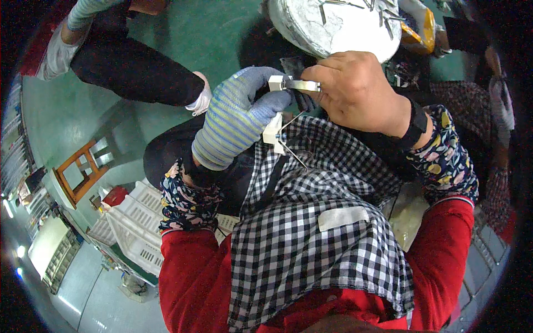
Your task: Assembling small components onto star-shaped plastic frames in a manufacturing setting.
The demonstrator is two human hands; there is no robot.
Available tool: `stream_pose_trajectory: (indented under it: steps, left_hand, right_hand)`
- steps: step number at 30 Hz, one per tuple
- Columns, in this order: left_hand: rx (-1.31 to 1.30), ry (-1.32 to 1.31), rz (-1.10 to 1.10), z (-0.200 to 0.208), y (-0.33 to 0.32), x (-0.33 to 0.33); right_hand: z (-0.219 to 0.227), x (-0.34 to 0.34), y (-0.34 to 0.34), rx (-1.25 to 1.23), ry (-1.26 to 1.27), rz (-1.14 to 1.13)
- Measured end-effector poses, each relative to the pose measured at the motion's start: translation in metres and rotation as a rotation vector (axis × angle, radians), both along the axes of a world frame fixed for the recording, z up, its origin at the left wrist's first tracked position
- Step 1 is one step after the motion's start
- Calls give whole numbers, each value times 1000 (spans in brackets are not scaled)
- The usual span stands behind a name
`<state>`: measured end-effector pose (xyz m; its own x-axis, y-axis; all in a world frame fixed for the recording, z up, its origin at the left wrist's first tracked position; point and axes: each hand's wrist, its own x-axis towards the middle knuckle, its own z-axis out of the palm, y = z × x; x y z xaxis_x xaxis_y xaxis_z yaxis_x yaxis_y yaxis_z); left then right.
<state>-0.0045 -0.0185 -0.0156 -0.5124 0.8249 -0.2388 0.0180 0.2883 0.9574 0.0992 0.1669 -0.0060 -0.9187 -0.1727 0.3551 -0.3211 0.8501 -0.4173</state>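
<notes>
My left hand [237,114], in a grey-blue glove with yellow-green stripes, is closed around a small off-white part [272,133]. Thin metal rods [292,153] stick out from its lower end, over my apron. Bare and closed, my right hand [352,89] pinches one end of a short, pale curved piece [302,85] with a metallic shine. The other end of this piece meets a small white block [276,83] at the gloved fingers. How these pieces join is hidden by my fingers.
Beyond my hands stands a round white-topped surface [300,25] with several bent metal rods [385,19] on it. A yellow-and-white bag [425,28] is at its right. White plastic crates [139,222] and an orange frame [83,172] are at left. Another person's leg [139,72] extends in at upper left.
</notes>
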Motion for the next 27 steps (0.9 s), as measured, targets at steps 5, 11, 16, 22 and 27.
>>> stream_pose_trajectory:
  steps: [5,11,16,22,27]
  left_hand:
    - [90,808,-142,10,3,-10]
    - [72,532,10,-1,3,1]
    - [-38,-282,78,3,5,-1]
    - [-108,-349,-20,9,4,-9]
    - [-152,-245,-112,9,3,-10]
  right_hand:
    - [20,3,-9,-840,-726,-197]
    - [5,-5,-3,-714,-661,-180]
    - [1,-8,3,20,12,-75]
    - [5,-7,2,355,147,36]
    - [4,-4,0,339,149,36]
